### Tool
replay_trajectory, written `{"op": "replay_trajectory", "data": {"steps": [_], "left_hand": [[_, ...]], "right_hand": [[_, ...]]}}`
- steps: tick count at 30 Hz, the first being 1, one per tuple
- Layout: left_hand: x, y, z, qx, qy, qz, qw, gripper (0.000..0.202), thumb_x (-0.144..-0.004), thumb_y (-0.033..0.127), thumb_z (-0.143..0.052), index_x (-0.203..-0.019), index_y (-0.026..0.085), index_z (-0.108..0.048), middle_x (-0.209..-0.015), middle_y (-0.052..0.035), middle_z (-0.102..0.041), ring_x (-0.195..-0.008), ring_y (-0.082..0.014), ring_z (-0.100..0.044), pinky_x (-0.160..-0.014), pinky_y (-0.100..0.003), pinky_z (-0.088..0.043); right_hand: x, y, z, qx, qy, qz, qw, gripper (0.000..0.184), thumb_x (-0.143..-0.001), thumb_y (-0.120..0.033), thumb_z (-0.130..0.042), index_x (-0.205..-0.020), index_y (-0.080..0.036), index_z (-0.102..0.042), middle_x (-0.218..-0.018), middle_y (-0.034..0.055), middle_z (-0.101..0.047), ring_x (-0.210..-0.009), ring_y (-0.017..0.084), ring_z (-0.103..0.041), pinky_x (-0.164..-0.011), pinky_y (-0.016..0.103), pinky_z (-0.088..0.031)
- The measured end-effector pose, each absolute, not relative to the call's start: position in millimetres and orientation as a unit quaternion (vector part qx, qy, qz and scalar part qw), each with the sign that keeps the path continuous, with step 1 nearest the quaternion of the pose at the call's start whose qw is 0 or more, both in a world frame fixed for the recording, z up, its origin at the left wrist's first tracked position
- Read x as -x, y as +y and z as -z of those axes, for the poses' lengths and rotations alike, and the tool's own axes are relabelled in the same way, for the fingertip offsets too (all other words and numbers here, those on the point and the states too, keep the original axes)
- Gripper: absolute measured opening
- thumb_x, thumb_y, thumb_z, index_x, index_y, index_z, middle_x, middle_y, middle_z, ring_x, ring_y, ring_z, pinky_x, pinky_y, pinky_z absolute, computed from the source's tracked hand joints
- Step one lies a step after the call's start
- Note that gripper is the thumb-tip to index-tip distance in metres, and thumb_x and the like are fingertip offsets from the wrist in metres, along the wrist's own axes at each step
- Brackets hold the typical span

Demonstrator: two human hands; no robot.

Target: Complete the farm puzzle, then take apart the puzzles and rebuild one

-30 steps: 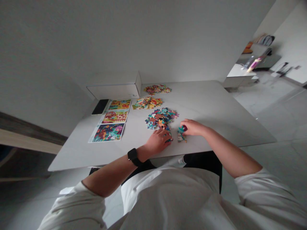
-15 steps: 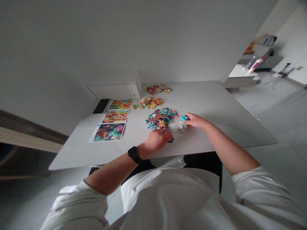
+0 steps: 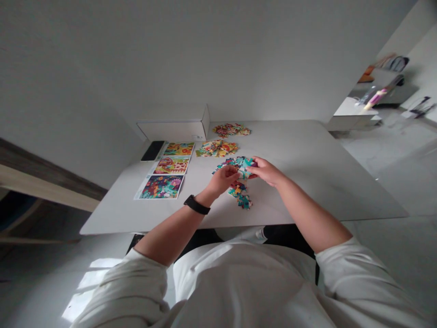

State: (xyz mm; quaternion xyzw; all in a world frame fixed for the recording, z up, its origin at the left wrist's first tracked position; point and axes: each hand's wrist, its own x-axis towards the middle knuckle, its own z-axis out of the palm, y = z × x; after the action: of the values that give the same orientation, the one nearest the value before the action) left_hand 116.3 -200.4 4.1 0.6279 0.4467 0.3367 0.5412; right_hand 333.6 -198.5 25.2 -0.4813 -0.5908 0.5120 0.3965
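Observation:
Teal and white puzzle pieces point(image 3: 248, 165), seemingly joined, are held up over a dark multicoloured pile of puzzle pieces point(image 3: 229, 162). My right hand point(image 3: 268, 171) grips them from the right, thumb in front. From the left, my left hand point(image 3: 221, 179) pinches at their lower left edge with curled fingers; its fingertips partly hide what is between them. Below both hands, several loose teal and orange puzzle pieces point(image 3: 244, 201) lie on the table. A dark watch point(image 3: 197, 204) is on my left wrist.
On the white table point(image 3: 290, 141) are a yellow puzzle pile point(image 3: 217, 148) and a red-yellow puzzle pile point(image 3: 231, 130). To the left lie three picture sheets point(image 3: 162, 187) and a black phone-like slab point(image 3: 152, 151). A white box point(image 3: 174, 130) stands by the wall.
My right hand has moved left with the teal puzzle pieces, over the pile. My left hand has risen from the near pieces to meet them, uncovering those pieces. The view has shifted slightly.

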Motion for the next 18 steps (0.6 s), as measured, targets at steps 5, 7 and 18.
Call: {"op": "replay_trajectory", "data": {"steps": [5, 7, 18], "left_hand": [[-93.9, -175.0, -7.2, -0.594, 0.508, -0.365, 0.506, 0.023, -0.093, 0.036, -0.079, -0.096, 0.019, -0.063, -0.070, 0.0007, -0.069, -0.059, -0.0138, -0.068, -0.056, -0.024, -0.054], [-83.5, -163.1, -9.3, -0.619, 0.540, -0.369, 0.434, 0.020, -0.095, 0.037, -0.074, -0.095, 0.020, -0.065, -0.072, -0.0006, -0.070, -0.062, -0.0154, -0.068, -0.059, -0.026, -0.055], [-48.7, -153.9, 8.1, -0.822, 0.513, -0.228, 0.098, 0.049, -0.093, 0.046, -0.078, -0.132, 0.020, -0.066, -0.133, -0.0152, -0.071, -0.126, -0.0330, -0.066, -0.112, -0.047, -0.052]], "right_hand": [[-314.2, -177.2, -19.4, 0.497, -0.661, -0.369, 0.424, 0.025, -0.088, -0.045, -0.076, -0.099, -0.024, -0.066, -0.097, 0.0014, -0.074, -0.094, 0.021, -0.069, -0.087, 0.032, -0.057], [-314.1, -164.0, -17.5, 0.533, -0.653, -0.354, 0.406, 0.024, -0.090, -0.045, -0.075, -0.100, -0.024, -0.067, -0.094, 0.0011, -0.073, -0.089, 0.020, -0.069, -0.083, 0.031, -0.056], [-312.3, -208.2, -9.7, 0.568, -0.781, -0.150, 0.213, 0.013, -0.095, -0.033, -0.076, -0.106, -0.025, -0.077, -0.108, 0.0066, -0.074, -0.100, 0.023, -0.071, -0.093, 0.036, -0.056]]}}
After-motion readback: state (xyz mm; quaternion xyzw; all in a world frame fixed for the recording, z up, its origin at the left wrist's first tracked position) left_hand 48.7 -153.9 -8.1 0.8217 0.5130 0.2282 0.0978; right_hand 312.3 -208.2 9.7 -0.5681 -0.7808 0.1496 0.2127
